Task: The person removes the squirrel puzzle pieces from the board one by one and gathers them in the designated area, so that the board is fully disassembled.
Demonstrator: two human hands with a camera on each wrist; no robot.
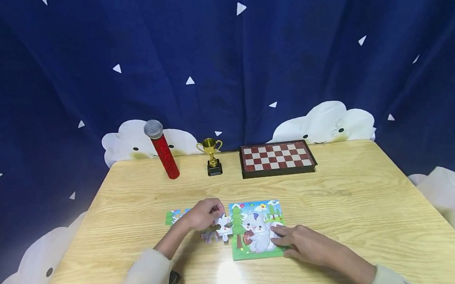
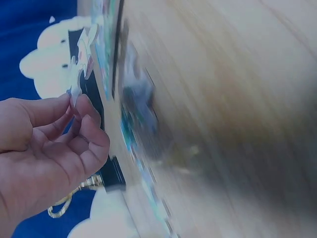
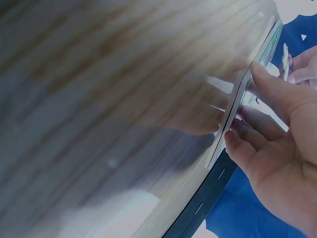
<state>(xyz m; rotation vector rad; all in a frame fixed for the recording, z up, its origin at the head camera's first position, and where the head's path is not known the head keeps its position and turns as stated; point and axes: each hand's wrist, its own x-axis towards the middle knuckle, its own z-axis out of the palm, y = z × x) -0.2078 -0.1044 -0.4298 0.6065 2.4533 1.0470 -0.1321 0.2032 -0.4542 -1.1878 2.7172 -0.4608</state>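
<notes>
My left hand point(image 1: 205, 214) pinches a white jigsaw piece point(image 1: 224, 226) with part of the squirrel's face printed on it. In the left wrist view the same piece point(image 2: 84, 54) stands up from between thumb and fingertips. It is close to the left edge of a square puzzle board point(image 1: 256, 252) that bears a picture of a white squirrel with an acorn. On the board's right side rests my right hand point(image 1: 305, 244), its fingers extended over the squirrel's tail. Under the left hand lie loose jigsaw pieces point(image 1: 208, 237), partly hidden, with more green and blue pieces point(image 1: 172, 216) behind the wrist.
Along the back of the wooden table point(image 1: 360, 194) stand a red microphone point(image 1: 165, 158), a small gold trophy cup point(image 1: 209, 148) and a checkered game board point(image 1: 278, 156). A small black object point(image 1: 173, 280) is beside the left sleeve. Behind hangs a dark blue curtain point(image 1: 221, 62).
</notes>
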